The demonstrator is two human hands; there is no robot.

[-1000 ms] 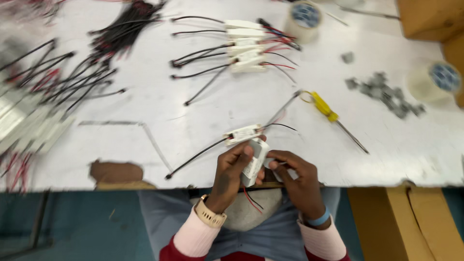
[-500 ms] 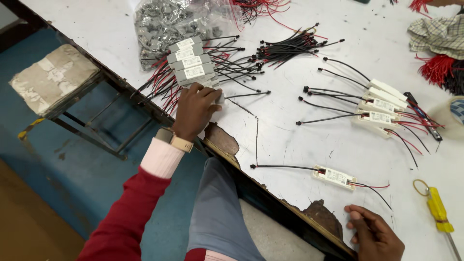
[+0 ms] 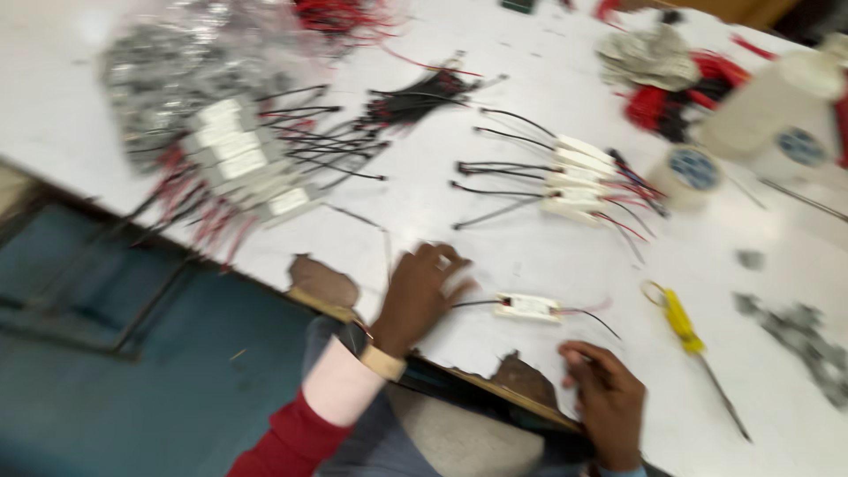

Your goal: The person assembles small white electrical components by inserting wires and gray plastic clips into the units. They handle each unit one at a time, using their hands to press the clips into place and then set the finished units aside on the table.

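Note:
The view is blurred. My left hand (image 3: 417, 299) lies on the white table (image 3: 521, 252) near its front edge, fingers curled around what looks like a small white module with wires. Just right of it a white module (image 3: 527, 306) with black and red leads lies flat on the table. My right hand (image 3: 608, 396) rests at the table edge below that module, fingers curled, with nothing seen in it. A yellow-handled screwdriver (image 3: 678, 318) lies to the right of the module.
A heap of wired modules (image 3: 238, 168) and a bag of grey parts (image 3: 150, 79) sit at the left. A row of wired modules (image 3: 579, 177) lies mid-table, with black wires (image 3: 415, 97) behind. Tape rolls (image 3: 693, 172), red wires (image 3: 671, 102) and loose grey parts (image 3: 795, 331) are at the right.
My left hand has come back from the heap of modules at the left toward the middle of the table. The view has swung to the right. My right hand stays at the edge.

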